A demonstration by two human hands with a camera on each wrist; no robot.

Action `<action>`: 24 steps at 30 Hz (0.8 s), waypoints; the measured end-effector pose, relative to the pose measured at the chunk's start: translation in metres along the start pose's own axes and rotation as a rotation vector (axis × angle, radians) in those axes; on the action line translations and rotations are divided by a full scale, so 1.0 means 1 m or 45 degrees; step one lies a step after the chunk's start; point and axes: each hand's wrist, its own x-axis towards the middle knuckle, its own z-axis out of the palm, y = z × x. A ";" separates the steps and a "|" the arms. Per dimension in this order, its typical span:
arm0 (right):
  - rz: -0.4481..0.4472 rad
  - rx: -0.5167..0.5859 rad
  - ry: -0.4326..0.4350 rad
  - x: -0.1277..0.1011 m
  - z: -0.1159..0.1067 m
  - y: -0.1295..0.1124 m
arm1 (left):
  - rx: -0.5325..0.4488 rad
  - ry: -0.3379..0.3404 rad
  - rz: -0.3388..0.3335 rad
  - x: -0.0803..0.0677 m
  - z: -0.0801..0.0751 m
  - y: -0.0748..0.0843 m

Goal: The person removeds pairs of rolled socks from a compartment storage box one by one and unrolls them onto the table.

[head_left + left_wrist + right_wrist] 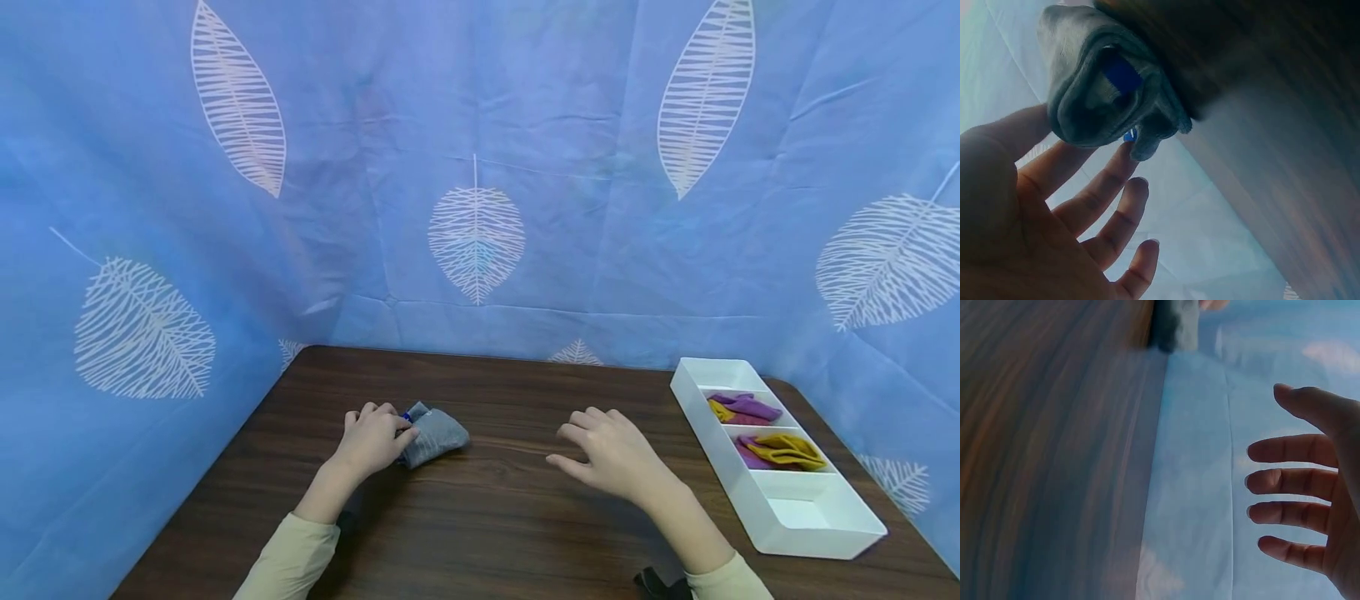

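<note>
A folded grey cloth with a blue tag lies left of the middle of the dark wooden table. My left hand pinches its left end. In the left wrist view the thumb and forefinger pass behind the grey cloth, partly hidden by it, while the other fingers spread out below. My right hand hovers over the table, right of the cloth, holding nothing. Its fingers are loosely extended and the thumb stands apart, as the right hand shows in its own wrist view.
At the table's right side stands a white divided box. Purple and yellow cloths lie in one compartment, and a yellow cloth over purple in another. A blue curtain with white leaf prints surrounds the table's back and sides.
</note>
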 end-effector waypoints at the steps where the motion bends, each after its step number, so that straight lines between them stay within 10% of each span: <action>1: -0.015 0.009 -0.006 0.005 0.002 -0.004 | -0.002 -0.007 0.002 0.000 0.000 0.000; 14: -0.152 0.191 -0.219 0.067 0.026 -0.073 | -0.015 -0.073 0.130 0.001 -0.001 -0.004; 24: 0.021 0.292 -0.479 0.098 0.047 -0.102 | -0.092 -0.182 0.106 0.002 0.000 -0.011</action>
